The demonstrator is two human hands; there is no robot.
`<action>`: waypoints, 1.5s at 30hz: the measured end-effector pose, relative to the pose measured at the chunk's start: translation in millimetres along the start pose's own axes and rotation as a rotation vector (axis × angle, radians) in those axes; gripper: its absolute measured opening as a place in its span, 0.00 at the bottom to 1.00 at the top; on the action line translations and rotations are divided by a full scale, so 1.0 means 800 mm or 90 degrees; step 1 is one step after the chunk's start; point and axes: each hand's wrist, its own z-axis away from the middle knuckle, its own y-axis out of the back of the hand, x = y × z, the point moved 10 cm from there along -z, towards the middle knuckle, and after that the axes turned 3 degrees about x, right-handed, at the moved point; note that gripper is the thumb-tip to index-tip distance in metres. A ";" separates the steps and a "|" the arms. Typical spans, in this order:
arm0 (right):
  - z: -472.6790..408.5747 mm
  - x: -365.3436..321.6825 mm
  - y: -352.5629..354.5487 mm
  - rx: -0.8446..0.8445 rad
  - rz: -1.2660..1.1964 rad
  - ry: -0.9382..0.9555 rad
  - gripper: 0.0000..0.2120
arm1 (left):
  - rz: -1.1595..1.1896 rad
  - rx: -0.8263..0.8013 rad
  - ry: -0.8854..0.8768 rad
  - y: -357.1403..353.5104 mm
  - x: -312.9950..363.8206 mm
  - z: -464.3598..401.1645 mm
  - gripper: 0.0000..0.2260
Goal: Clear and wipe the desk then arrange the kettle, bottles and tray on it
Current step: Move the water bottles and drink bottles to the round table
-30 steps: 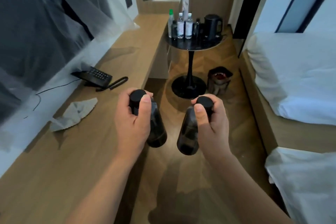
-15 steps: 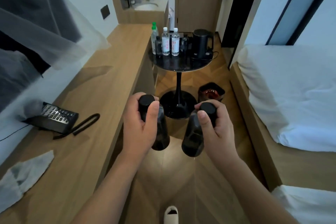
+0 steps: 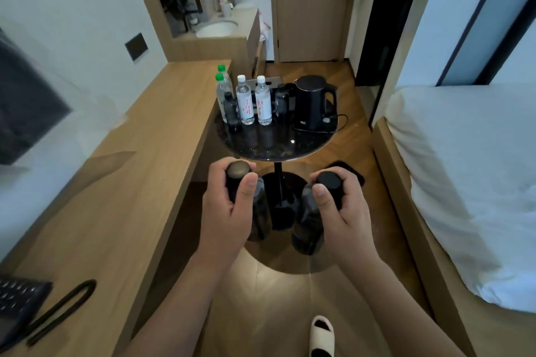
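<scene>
The left hand has its grip tight around a dark bottle, and the right hand has its grip tight around a second dark bottle. Both bottles hang in the air above the floor, near the round black surface. The fingers hide most of each bottle, so only the black caps and the lower parts show.

A black phone lies on the long wooden surface, and the picture's edge cuts it off. Only the front of a white slipper shows at the bottom.

On the round black surface stand a black kettle, two clear bottles with white caps and two with green caps, the far one half hidden. Small dark things between them are hard to make out.

A white bed is on the right. Far back are a sink and a wooden door
</scene>
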 end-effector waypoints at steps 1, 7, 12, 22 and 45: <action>-0.028 0.010 0.000 -0.014 -0.004 -0.004 0.16 | 0.000 0.005 -0.002 -0.015 -0.005 -0.021 0.07; -0.175 0.045 0.006 -0.033 -0.032 0.005 0.11 | -0.024 0.005 0.012 -0.088 -0.030 -0.133 0.10; -0.260 0.090 -0.016 -0.071 -0.031 -0.028 0.16 | -0.147 0.033 0.025 -0.123 -0.080 -0.199 0.09; -0.426 0.207 -0.127 -0.196 0.094 -0.098 0.10 | -0.221 0.002 0.142 -0.154 -0.260 -0.338 0.10; -0.597 0.398 -0.371 -0.427 0.323 -0.135 0.22 | -0.385 -0.120 0.318 -0.213 -0.558 -0.507 0.12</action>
